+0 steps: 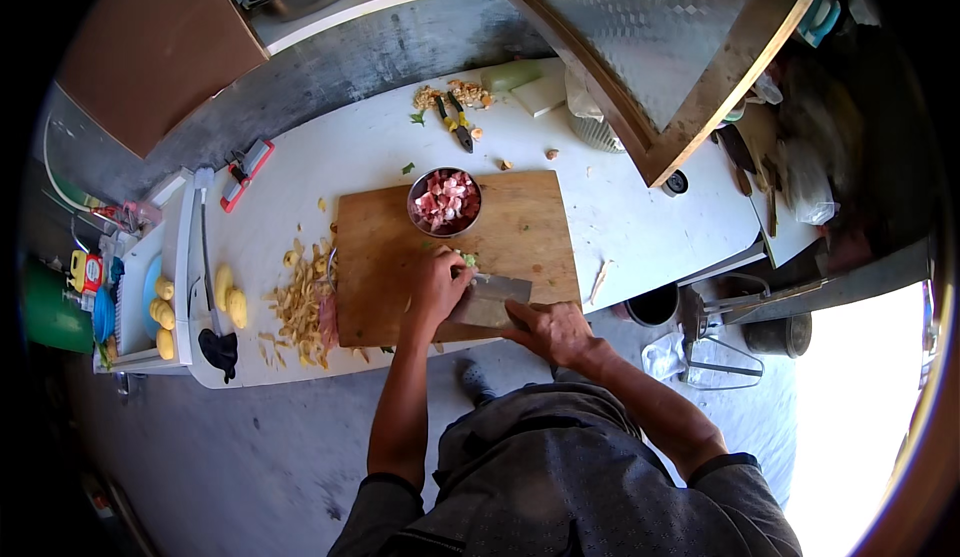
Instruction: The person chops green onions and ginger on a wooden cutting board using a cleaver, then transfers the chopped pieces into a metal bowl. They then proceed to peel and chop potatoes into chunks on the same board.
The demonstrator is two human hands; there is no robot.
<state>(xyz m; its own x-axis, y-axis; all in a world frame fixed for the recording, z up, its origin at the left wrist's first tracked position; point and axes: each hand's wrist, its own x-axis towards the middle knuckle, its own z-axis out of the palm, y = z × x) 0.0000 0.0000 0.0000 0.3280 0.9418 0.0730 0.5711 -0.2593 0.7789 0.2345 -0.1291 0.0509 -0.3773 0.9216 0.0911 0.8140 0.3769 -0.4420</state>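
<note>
My right hand (555, 335) grips a cleaver (492, 302) by its handle end. Its broad metal blade lies low over the wooden cutting board (375, 227), pointing left. Close against the blade, my left hand (438, 282) has its fingers bent and pressed together. A few pale green bits (469, 259) show by its fingertips; whatever the fingers hold is mostly hidden. Beyond my hands, a round metal bowl (411, 219) full of raw meat chunks (446, 200) stands on the board.
Peelings (300, 307) are heaped left of the board. Peeled potatoes (230, 299) lie further left, near a sink (180, 307) with more potatoes. Pliers (457, 125) rest at the back beside shells and scraps (468, 92). An open cabinet door (655, 147) hangs over the table's right side.
</note>
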